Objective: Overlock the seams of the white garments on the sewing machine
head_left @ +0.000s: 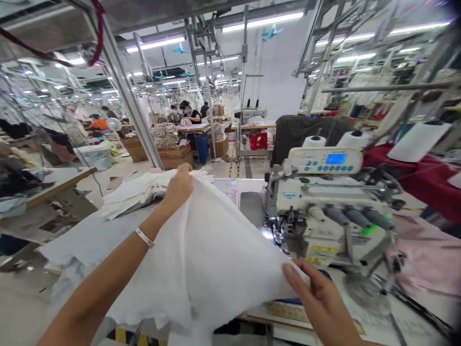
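A large white cloth (223, 250) is stretched between my two hands in front of a sewing machine. My left hand (181, 185), with a silver bracelet on its wrist, is closed on the cloth's upper edge, near the stack of fabric. At the lower right, my right hand (317, 293) pinches the cloth's other corner between thumb and fingers, just below the needle area. The white sewing machine (288, 192) has a control panel with a lit blue screen. More pale cloth (82, 245) hangs over the table's left side, beneath my left forearm.
Stacked white fabric pieces (133, 192) lie at the back left of the table. Thread cones (418, 142) stand behind the machine. Pink fabric (428, 254) lies at the right, near dark red cloth (421, 180). A metal post (126, 91) rises behind the stack. A masked person (190, 113) sits farther back.
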A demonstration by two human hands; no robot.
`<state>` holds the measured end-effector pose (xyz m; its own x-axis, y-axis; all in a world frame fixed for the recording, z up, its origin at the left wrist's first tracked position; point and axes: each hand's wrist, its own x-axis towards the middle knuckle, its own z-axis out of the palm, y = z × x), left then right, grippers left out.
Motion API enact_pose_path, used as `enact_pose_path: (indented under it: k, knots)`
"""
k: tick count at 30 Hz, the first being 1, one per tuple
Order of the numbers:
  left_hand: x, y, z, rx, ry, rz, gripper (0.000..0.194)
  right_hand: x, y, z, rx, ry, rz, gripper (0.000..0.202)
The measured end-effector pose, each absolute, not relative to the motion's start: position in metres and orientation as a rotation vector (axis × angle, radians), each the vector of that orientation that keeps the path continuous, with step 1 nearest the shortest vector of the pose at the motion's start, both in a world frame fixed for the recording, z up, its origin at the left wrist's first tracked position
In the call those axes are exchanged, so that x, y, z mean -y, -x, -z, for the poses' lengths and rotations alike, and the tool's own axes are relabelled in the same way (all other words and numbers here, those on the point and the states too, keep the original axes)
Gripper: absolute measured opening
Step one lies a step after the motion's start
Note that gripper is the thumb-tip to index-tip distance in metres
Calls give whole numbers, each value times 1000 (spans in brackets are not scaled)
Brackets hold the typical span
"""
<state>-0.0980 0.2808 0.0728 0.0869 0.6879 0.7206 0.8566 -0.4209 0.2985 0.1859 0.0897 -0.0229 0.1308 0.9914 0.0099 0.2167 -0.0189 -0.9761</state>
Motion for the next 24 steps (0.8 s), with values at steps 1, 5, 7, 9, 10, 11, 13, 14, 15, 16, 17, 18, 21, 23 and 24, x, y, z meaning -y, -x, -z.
enact_pose_path:
  k: [1, 5, 7, 9, 10, 11, 13, 14, 15, 16, 17, 18, 21, 23, 24]
  knots:
    - [-271, 77, -62, 1515, 2241, 1196, 21, -95, -188, 28, 1164, 1449, -966, 47]
    - [-190, 9, -16, 974, 2771, 867, 33, -109, -188, 43, 791, 1412, -1031, 52]
    - [-160, -7, 2, 839, 2884, 663, 38, -114, -188, 48, 716, 1332, -1074, 56]
    - [-152, -13, 13, 870, 2852, 632, 40, -119, -190, 51, 704, 1308, -1030, 58]
    - [-156, -12, 15, 921, 2809, 663, 40, -121, -191, 51, 702, 1311, -980, 57]
    - [-162, -10, 17, 973, 2771, 692, 39, -121, -193, 51, 698, 1321, -918, 55]
    - [-174, -4, 17, 1032, 2724, 723, 36, -114, -195, 50, 698, 1360, -786, 50]
    - [-177, -2, 16, 1031, 2713, 730, 36, -107, -197, 49, 711, 1384, -733, 46]
    - [-176, 1, 16, 1016, 2700, 753, 36, -98, -199, 48, 731, 1411, -700, 44]
    - [-171, 2, 17, 992, 2680, 808, 35, -87, -203, 48, 760, 1438, -703, 41]
    - [-162, 2, 20, 965, 2654, 896, 34, -74, -208, 50, 800, 1462, -750, 39]
    - [-150, 2, 26, 923, 2637, 1002, 32, -61, -216, 55, 854, 1487, -835, 38]
    - [-98, 3, 65, 732, 2787, 1202, 24, -21, -247, 95, 1066, 1532, -1319, 40]
    - [-64, 7, 106, 682, 2996, 1100, 17, 3, -268, 141, 1077, 1557, -1610, 41]
    - [-51, 11, 127, 729, 2980, 1095, 18, 12, -276, 166, 974, 1672, -1494, 42]
